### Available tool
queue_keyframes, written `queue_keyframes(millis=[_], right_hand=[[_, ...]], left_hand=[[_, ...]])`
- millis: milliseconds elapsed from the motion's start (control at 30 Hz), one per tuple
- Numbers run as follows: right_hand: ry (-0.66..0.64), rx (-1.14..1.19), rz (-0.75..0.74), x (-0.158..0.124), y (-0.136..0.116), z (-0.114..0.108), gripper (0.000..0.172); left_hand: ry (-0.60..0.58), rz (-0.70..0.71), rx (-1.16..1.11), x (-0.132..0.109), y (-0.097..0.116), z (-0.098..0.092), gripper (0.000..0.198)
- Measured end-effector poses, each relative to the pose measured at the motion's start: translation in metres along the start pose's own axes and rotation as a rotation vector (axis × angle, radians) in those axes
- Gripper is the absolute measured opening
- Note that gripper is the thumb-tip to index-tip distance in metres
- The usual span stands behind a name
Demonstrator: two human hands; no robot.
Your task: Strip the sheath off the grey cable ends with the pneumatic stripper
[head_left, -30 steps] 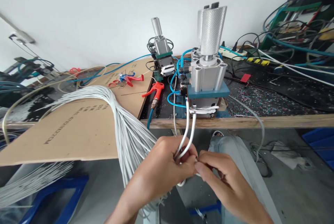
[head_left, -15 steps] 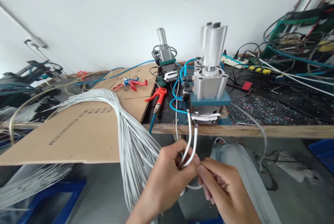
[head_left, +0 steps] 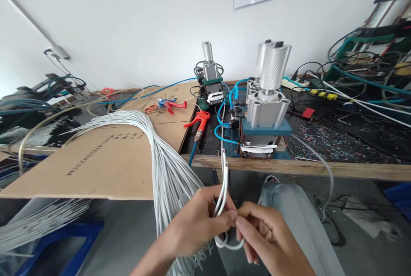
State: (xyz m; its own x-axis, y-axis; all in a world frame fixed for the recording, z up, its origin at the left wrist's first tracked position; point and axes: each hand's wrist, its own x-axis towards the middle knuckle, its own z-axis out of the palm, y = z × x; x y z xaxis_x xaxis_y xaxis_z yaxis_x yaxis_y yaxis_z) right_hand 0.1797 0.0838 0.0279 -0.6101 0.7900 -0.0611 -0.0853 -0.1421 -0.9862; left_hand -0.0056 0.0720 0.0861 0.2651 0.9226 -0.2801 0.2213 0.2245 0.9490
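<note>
In front of the bench, my left hand [head_left: 201, 220] is closed around white cables [head_left: 223, 186], whose stripped ends point up with coloured wire tips showing. My right hand [head_left: 265, 233] pinches beside the left fingertips; a loop of the same white cable hangs below and runs into its fingers. The two hands touch at the fingertips. Left of them, a thick bundle of grey-white cables [head_left: 160, 160] drapes over the cardboard sheet [head_left: 105, 164] and hangs off its edge. Behind the cable ends stands a pneumatic machine [head_left: 266, 113] with knurled silver cylinders and a blue plate.
A red air blow gun [head_left: 199, 121] and red-and-blue pliers [head_left: 168, 103] lie on the bench. A smaller pneumatic machine [head_left: 210, 74] stands behind. Tangled cables and a power strip [head_left: 295, 83] are at the right. A blue stool [head_left: 80, 246] sits low at the left.
The cable ends have swung left and drawn closer together, away from the machine's front. Both hands have shifted slightly left and down, still pinching. The whole view has shifted a little.
</note>
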Motion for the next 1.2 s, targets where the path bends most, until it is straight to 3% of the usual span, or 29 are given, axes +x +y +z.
queue_keyframes(millis=[67,100,167,233,267,333,400,433,467,533,600,767,1200], right_hand=[[-0.081,-0.251,-0.115,-0.002,-0.005,-0.013,0.039],[-0.079,-0.346,-0.16,-0.002,-0.006,-0.016,0.038],[0.008,-0.367,-0.187,-0.002,-0.005,-0.016,0.036],[0.143,-0.209,-0.168,-0.002,0.0,-0.01,0.036],[0.183,-0.125,-0.16,-0.002,0.004,-0.007,0.038],[0.128,-0.043,-0.106,-0.002,0.011,-0.003,0.041],[-0.026,-0.041,-0.05,-0.002,0.015,-0.003,0.042],[-0.071,-0.035,-0.036,-0.002,0.015,-0.004,0.043],[-0.057,-0.009,-0.024,-0.002,0.015,-0.004,0.043],[0.11,0.099,-0.015,-0.003,0.014,0.0,0.044],[0.266,0.224,-0.001,-0.003,0.011,0.006,0.044],[0.338,0.321,-0.017,-0.005,0.007,0.02,0.044],[0.381,0.317,-0.032,-0.006,0.003,0.027,0.042]], left_hand=[[-0.11,-0.069,0.116,0.002,0.004,0.0,0.009],[-0.1,-0.078,0.157,0.003,0.005,0.004,0.007],[0.088,-0.02,0.161,0.005,0.003,0.017,0.011],[0.318,0.049,0.036,0.005,0.0,0.027,0.022],[0.347,0.06,-0.035,0.004,-0.002,0.029,0.026],[0.211,0.017,-0.054,0.002,-0.003,0.024,0.022],[-0.001,-0.075,0.096,0.001,-0.002,0.015,0.012],[-0.039,-0.1,0.158,0.001,-0.001,0.013,0.011],[0.011,-0.073,0.179,0.001,-0.002,0.012,0.012],[0.184,-0.015,0.121,0.003,-0.005,0.017,0.017],[0.265,0.017,0.028,0.006,-0.01,0.024,0.026],[0.164,0.036,-0.041,0.007,-0.016,0.026,0.031],[0.208,0.048,-0.1,0.004,-0.011,0.028,0.021]])
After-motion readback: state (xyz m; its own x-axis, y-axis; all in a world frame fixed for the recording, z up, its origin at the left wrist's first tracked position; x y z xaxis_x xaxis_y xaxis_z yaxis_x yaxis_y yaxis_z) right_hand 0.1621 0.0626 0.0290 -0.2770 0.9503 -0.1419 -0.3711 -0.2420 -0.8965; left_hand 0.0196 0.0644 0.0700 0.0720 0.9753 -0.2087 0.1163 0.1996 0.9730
